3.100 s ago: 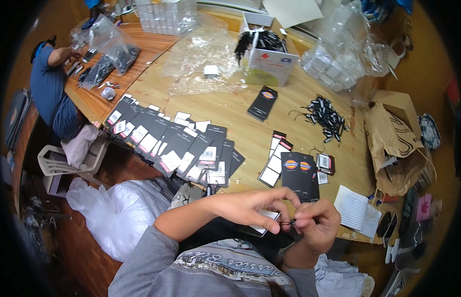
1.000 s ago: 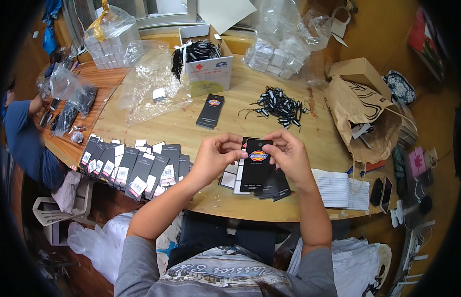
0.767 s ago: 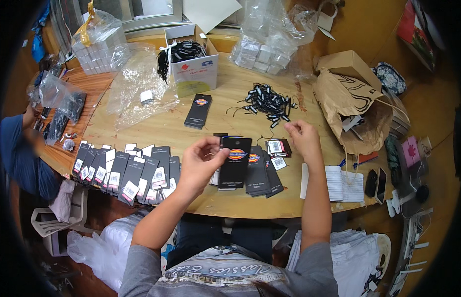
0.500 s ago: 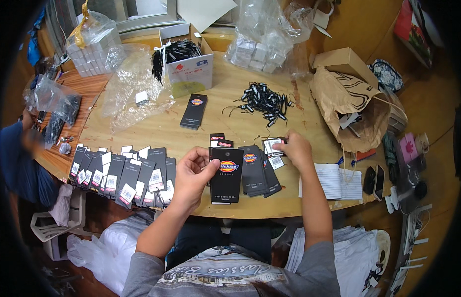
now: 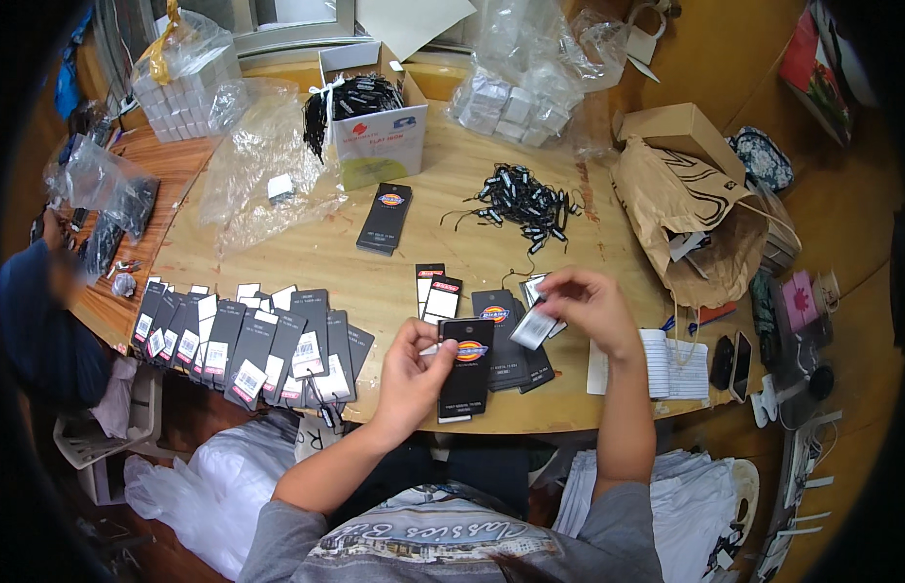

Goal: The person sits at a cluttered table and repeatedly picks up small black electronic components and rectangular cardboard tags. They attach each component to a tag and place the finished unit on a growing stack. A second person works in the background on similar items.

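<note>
My left hand (image 5: 414, 374) pinches a black hang tag (image 5: 464, 384) with a colored logo, just above the table's near edge; a white edge shows beneath the tag. My right hand (image 5: 593, 309) grips a small white barcode tag (image 5: 533, 328) between thumb and fingers. Under and beside it lies a stack of black hang tags (image 5: 496, 350). Smaller black, red and white tags (image 5: 440, 297) lie just beyond my left hand. A heap of black tag strings (image 5: 522, 204) sits farther back, one string trailing toward my right hand.
Finished-looking tags with barcode pieces (image 5: 243, 355) overlap in rows at the left. Another black tag stack (image 5: 382, 219) lies mid-table. A carton (image 5: 380, 146) holds more black strings. At right are a brown paper bag (image 5: 681, 219), a notebook (image 5: 674, 364) and a phone (image 5: 741, 366). Another person (image 5: 49, 321) sits far left.
My left hand has moved right and nearer with the black tag, uncovering the smaller tags. My right hand has lifted a white barcode tag from its pile and turned it toward the left.
</note>
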Tool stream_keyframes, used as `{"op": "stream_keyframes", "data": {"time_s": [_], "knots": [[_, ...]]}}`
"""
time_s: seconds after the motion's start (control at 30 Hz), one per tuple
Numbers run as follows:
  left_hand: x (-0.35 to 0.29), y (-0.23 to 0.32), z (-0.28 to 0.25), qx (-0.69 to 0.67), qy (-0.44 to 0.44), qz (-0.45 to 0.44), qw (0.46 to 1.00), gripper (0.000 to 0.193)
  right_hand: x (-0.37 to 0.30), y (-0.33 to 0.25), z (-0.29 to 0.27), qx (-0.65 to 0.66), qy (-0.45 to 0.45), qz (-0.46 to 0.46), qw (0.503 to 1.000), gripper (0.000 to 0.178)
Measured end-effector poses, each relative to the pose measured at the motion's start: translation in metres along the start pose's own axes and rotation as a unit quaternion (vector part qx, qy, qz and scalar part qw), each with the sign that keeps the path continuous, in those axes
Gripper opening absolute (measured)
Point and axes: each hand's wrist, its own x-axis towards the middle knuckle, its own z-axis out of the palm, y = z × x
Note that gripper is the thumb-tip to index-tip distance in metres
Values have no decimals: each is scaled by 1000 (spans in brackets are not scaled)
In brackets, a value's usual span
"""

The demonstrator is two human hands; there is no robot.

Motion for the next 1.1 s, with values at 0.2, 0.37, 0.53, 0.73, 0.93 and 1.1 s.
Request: {"op": "stream_keyframes", "data": {"time_s": [0.2,0.37,0.53,0.73,0.93,1.1], "knots": [[-3,-3,4,-14,-18,-2,1000,13,-10,-7,44,-98,36,-73,992,15],[-2,-3,-3,-5,15,21,1000,12,-13,-15,46,41,21,-79,996,13],[-6,-3,2,-38,-10,-22,999,18,-10,-15,65,-178,-3,-122,977,16],[-8,1,1,-28,-6,-57,998,18,54,37,-3,-448,122,-143,874,13],[-10,15,-2,-37,-32,-75,996,17,77,67,-40,-468,126,-116,867,17],[-7,22,-8,-26,-26,-47,998,14,76,33,-22,-56,83,-111,989,13]]}}
